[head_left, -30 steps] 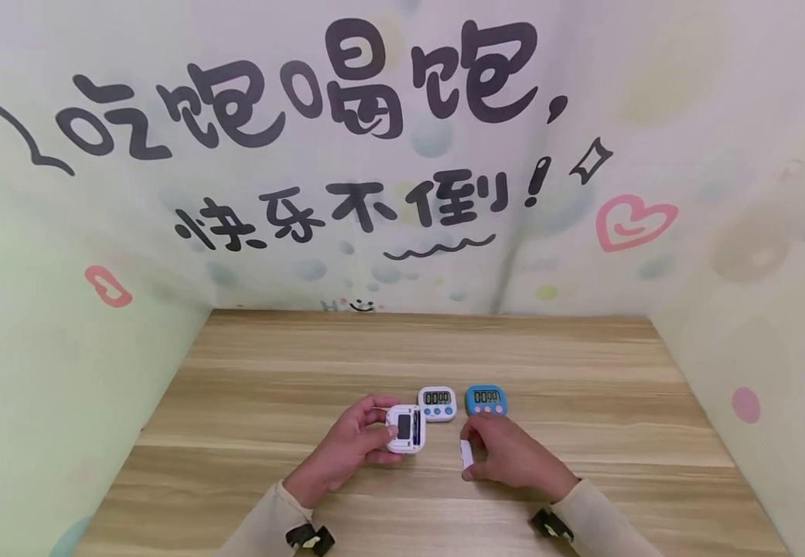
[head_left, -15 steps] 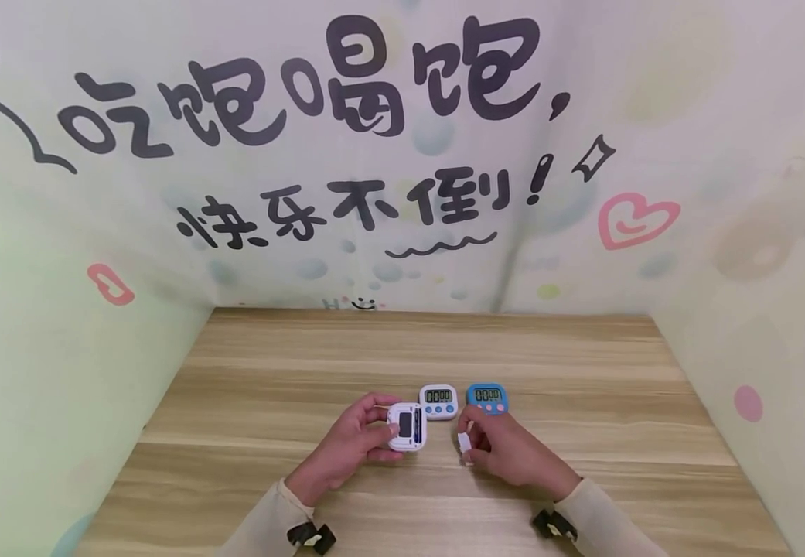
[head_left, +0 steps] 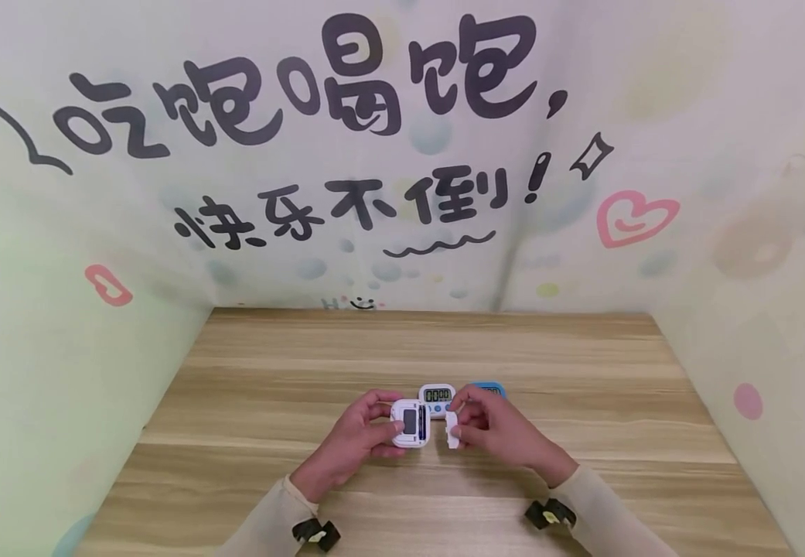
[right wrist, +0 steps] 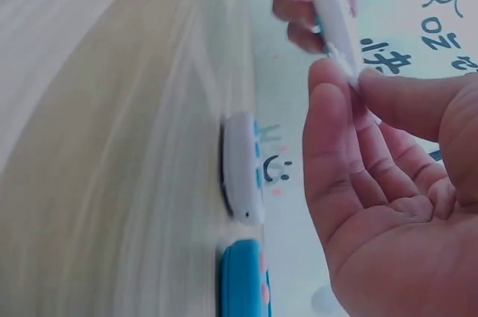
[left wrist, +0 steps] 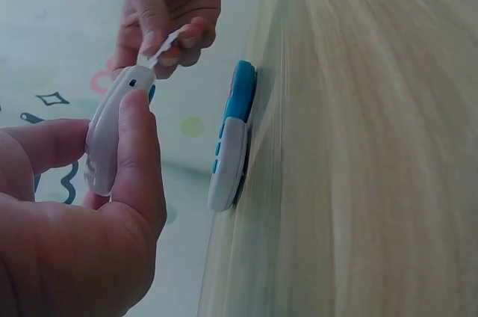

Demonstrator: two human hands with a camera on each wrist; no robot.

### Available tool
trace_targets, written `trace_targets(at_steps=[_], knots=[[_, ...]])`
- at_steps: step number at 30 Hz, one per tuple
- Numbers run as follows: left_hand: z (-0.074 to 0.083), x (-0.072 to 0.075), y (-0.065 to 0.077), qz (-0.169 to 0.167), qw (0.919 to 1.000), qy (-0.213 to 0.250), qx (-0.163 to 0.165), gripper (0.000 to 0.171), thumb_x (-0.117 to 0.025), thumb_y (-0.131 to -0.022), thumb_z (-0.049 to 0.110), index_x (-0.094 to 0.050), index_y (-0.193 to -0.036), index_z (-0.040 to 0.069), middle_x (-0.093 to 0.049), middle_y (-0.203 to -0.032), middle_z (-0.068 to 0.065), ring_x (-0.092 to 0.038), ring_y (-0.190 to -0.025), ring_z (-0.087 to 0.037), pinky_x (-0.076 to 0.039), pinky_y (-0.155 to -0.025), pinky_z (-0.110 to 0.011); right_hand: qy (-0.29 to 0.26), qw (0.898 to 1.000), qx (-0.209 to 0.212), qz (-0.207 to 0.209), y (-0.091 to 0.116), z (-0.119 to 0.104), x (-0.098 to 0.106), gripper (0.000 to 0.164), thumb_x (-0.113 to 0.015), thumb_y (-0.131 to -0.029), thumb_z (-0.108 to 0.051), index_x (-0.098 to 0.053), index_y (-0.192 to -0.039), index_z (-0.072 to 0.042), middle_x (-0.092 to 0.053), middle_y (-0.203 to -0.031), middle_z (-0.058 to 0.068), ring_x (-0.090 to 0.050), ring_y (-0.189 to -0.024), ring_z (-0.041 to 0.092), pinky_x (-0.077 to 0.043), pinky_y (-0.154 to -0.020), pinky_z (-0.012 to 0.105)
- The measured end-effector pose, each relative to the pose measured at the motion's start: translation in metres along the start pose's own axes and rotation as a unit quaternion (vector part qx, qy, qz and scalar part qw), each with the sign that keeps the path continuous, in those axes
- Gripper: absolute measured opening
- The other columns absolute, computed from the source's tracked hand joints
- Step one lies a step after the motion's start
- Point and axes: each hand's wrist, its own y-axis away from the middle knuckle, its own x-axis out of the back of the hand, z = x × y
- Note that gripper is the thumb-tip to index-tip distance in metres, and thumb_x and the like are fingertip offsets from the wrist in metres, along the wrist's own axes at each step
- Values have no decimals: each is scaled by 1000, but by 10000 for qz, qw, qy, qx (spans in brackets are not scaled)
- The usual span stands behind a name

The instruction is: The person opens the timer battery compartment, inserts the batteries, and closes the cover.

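My left hand [head_left: 349, 441] grips a white digital timer [head_left: 411, 422] by its edges, back side up. Along that back's right side a narrow battery slot lies uncovered, with a dark battery [head_left: 422, 423] in it. Between thumb and fingertips my right hand [head_left: 509, 439] pinches a small white battery cover [head_left: 451, 432], just right of the timer. In the left wrist view the cover [left wrist: 164, 48] appears edge-on close to the timer's [left wrist: 108, 137] end. The right wrist view shows the cover's edge overlapping the timer [right wrist: 340, 22], partly hidden by my fingertips.
Beyond my hands a second white timer [head_left: 436, 394] with blue buttons stands on the wooden table [head_left: 305, 356], its display facing me. To its right is a blue timer [head_left: 495, 387], partly covered by my right hand. Printed walls [head_left: 402, 286] enclose the table's back and sides.
My right hand has moved left with the battery cover, from in front of the blue timer to close beside the held timer, turning the cover slightly. The left hand has barely shifted.
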Motion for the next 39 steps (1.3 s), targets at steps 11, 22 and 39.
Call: trace_targets(at_steps=[11,22,39], knots=[[-2,-9,-6,-67,10000,-33,-58,56,-69,-97,-1,-45,-147,-4,-61,-125,-17,-74,-93,-23,-69,-80,-36,-588,9980,-223,114,-10,-12,-5,26,-76,-97,-7,-63,-120,-5,-67,-100,16,-74,-75,20,-67,-72,55],[-2,-10,-5,-129,9999,-34,-65,62,-70,-97,-1,-40,-151,-6,-60,-123,-15,-73,-95,-23,-69,-80,-36,-397,9970,-557,368,-16,-19,-14,29,-81,-93,-9,-66,-115,-1,-67,-92,11,-72,-70,17,-69,-66,46],[-4,-12,-7,-304,9995,-18,-124,60,-70,-98,0,-42,-150,-6,-60,-125,-14,-73,-95,-22,-68,-85,-44,-306,9960,-774,335,-21,-20,-14,35,-83,-88,-11,-65,-116,-2,-63,-85,7,-66,-67,18,-67,-65,45]])
